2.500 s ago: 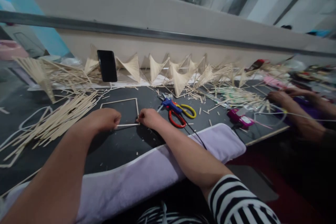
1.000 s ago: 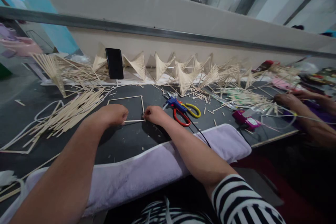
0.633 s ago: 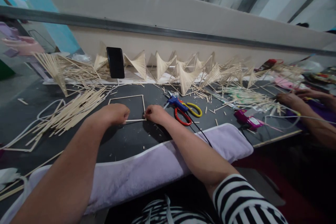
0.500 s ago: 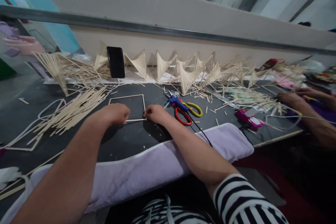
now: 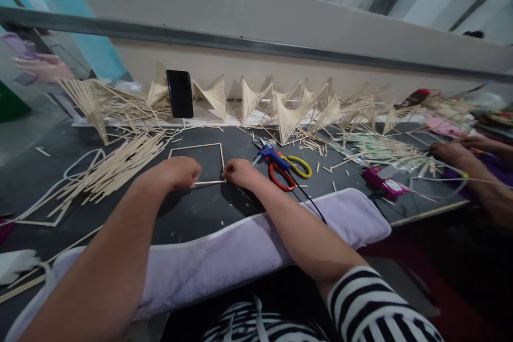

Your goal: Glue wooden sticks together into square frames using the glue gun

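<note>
Stick frame (image 5: 210, 183) stays held by both hands (image 5: 240, 173), view swung slightly left.

Stick frame (image 5: 196, 146): near-left corner occluded; edge items cropped.
Left hand (image 5: 182, 173) closes over that corner, hiding its own fingertips too. Right hand (image 5: 239, 172) pinches near-right corner, exact contact too small to read. Phone (image 5: 180, 94) blocks part of the stick model (image 5: 157, 85) behind. White object (image 5: 16, 266) cut by left edge, can't ID. Co-worker's hands (image 5: 449, 154) blurry.

L hand (image 5: 185, 172) curled, R hand (image 5: 239, 173) pinching, both nr ea. other (forearms (image 5: 300, 226) bare).
</note>
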A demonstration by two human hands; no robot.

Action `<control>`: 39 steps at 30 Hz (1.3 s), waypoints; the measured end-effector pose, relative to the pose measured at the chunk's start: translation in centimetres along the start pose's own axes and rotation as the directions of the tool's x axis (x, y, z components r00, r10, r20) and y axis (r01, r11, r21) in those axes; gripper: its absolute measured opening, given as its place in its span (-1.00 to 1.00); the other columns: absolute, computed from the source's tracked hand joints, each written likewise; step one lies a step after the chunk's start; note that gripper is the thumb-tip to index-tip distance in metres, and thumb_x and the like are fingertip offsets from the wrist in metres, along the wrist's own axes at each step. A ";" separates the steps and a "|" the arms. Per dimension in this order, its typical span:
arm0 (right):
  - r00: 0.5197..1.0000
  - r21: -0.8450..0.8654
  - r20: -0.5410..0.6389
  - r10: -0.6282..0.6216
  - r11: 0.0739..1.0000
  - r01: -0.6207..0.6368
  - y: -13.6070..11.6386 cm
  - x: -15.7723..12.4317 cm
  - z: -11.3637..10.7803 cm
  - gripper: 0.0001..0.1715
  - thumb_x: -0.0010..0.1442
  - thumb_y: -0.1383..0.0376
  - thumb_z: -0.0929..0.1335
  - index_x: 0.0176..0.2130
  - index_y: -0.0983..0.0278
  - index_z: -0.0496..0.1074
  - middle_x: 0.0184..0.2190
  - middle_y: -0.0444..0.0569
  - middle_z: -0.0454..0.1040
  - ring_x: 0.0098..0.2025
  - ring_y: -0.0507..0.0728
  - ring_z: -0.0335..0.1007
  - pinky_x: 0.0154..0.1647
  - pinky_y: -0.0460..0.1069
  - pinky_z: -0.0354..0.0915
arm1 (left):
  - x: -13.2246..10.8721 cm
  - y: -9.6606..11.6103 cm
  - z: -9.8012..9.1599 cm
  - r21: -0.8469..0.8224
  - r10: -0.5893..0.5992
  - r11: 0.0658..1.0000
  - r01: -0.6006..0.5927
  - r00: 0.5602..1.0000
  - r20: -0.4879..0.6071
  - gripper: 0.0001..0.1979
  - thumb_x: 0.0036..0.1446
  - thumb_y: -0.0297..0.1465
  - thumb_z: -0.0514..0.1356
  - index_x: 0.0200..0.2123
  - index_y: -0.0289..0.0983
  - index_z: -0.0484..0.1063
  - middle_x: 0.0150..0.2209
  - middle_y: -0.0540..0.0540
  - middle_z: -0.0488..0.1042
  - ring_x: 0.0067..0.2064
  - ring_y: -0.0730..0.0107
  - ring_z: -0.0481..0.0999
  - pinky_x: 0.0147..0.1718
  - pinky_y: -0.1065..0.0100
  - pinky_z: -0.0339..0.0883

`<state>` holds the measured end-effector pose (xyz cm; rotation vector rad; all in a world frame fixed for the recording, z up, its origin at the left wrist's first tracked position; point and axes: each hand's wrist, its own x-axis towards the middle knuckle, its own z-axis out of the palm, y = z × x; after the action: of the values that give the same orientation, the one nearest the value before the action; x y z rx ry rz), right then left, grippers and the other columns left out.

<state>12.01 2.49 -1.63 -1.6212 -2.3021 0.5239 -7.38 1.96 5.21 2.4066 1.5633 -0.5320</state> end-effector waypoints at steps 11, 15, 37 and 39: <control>1.000 -0.006 0.004 0.011 1.000 -0.011 -0.1 0.0 0.0 -0.81 0.05 0.17 0.35 -0.36 0.23 0.46 -0.40 -0.10 0.50 -0.35 0.04 0.36 -0.44 -0.12 0.10 | -0.3 0.4 -0.3 0.021 -0.013 1.000 0.012 1.000 0.017 -0.87 -0.19 -0.42 0.16 -0.47 -0.22 0.45 -0.43 -0.05 0.50 -0.39 0.36 0.42 -0.48 0.40 0.08; 1.000 -0.006 0.000 0.010 1.000 -0.010 0.0 0.0 0.1 -0.82 0.05 0.18 0.35 -0.35 0.22 0.46 -0.39 -0.10 0.50 -0.34 0.04 0.36 -0.43 -0.12 0.11 | 0.0 0.2 -0.1 0.023 -0.017 1.000 0.017 1.000 0.010 -0.86 -0.20 -0.41 0.17 -0.46 -0.20 0.46 -0.42 -0.05 0.51 -0.38 0.35 0.42 -0.48 0.40 0.08; 0.936 0.118 -0.239 -0.257 0.949 0.291 -3.0 -1.2 0.5 -0.89 0.09 0.41 0.31 -0.33 0.28 0.42 -0.37 -0.10 0.45 -0.30 0.00 0.31 -0.26 -0.15 0.16 | 0.0 0.4 -0.1 -0.006 -0.027 1.000 0.028 0.999 0.016 -0.84 -0.20 -0.43 0.21 -0.44 -0.23 0.50 -0.40 -0.11 0.53 -0.36 0.29 0.46 -0.48 0.41 0.12; 0.945 0.184 -0.176 -0.275 0.934 0.306 -4.1 -1.5 1.3 -0.88 0.07 0.42 0.31 -0.31 0.27 0.41 -0.39 -0.13 0.45 -0.36 -0.01 0.31 -0.32 -0.16 0.17 | -0.2 0.5 -0.3 0.013 -0.023 1.000 0.023 1.000 0.015 -0.83 -0.19 -0.42 0.21 -0.41 -0.23 0.51 -0.39 -0.12 0.54 -0.35 0.28 0.47 -0.47 0.41 0.14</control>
<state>8.50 -0.37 -0.98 -1.1550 -2.2369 0.5348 -6.98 1.65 5.54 2.3908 1.5881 -0.5645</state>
